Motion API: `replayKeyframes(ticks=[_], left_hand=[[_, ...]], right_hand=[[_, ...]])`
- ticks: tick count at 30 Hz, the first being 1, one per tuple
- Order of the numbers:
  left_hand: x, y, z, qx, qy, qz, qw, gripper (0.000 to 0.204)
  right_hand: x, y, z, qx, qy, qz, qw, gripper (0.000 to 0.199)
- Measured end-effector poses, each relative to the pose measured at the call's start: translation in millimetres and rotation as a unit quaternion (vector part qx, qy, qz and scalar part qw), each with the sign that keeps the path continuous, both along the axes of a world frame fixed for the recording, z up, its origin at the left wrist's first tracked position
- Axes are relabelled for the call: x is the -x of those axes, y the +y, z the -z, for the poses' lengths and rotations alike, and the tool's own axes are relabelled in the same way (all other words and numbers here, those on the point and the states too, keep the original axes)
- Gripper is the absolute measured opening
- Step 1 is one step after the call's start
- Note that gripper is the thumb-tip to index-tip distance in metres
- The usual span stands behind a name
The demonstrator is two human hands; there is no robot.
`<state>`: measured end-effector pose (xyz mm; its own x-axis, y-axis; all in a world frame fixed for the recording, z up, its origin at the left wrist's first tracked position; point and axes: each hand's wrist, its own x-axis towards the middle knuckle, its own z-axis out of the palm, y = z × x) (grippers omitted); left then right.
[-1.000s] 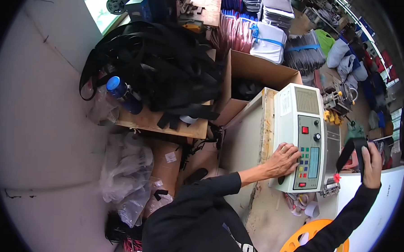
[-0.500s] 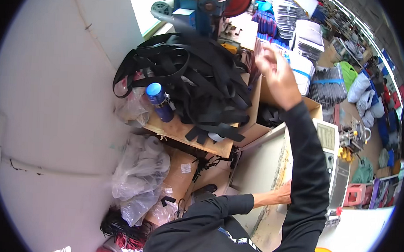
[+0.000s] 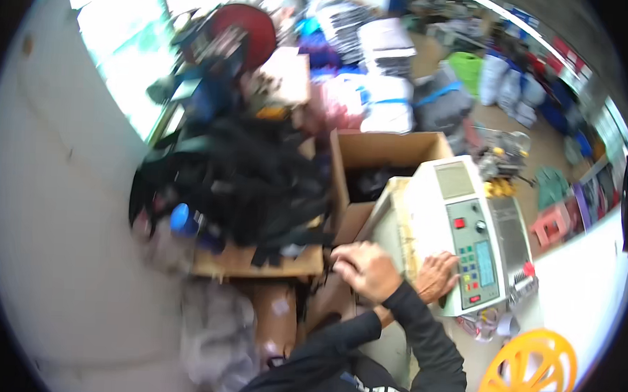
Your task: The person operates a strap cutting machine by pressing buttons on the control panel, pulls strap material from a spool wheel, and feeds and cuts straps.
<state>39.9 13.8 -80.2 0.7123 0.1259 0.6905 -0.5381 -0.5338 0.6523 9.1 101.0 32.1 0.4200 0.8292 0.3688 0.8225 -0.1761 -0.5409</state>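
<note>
A beige machine [image 3: 436, 208] with a grey control panel [image 3: 476, 255] of coloured buttons stands on a table to my right. My left hand [image 3: 437, 275] lies flat on the panel's lower left edge, fingers spread, holding nothing. My right hand [image 3: 367, 268] hovers knuckles-up just left of the machine, its black-sleeved arm crossing over my left wrist. Its fingers are curled downward, and blur hides whether anything is in them. A big heap of black straps [image 3: 258, 179] lies on a wooden board [image 3: 241, 263] to the left of that hand.
An open cardboard box [image 3: 389, 150] sits behind the machine. A blue-capped bottle [image 3: 183, 220] stands by the straps, and clear plastic bags [image 3: 210, 331] lie below. A yellow spool [image 3: 530, 377] is at lower right, with a white wall on the left and a cluttered floor beyond.
My right arm has come down from the strap heap to beside the machine. The view has swung right. My left hand stays on the machine's panel.
</note>
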Motion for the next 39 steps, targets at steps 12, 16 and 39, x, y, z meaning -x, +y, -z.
replayKeyframes(ticks=[12, 16, 39], left_hand=[[71, -2, 8, -0.029, 0.041, -0.006, 0.999, 0.029], [147, -9, 31, -0.079, 0.111, 0.060, 0.989, 0.017], [300, -158, 41, -0.281, 0.069, 0.563, 0.774, 0.015]], right_hand=[[149, -165, 18, -0.157, 0.287, 0.196, 0.925, 0.018], [191, -223, 9, -0.230, 0.241, 0.258, 0.907, 0.018], [461, -366, 113, -0.314, 0.262, 0.696, 0.590, 0.017]])
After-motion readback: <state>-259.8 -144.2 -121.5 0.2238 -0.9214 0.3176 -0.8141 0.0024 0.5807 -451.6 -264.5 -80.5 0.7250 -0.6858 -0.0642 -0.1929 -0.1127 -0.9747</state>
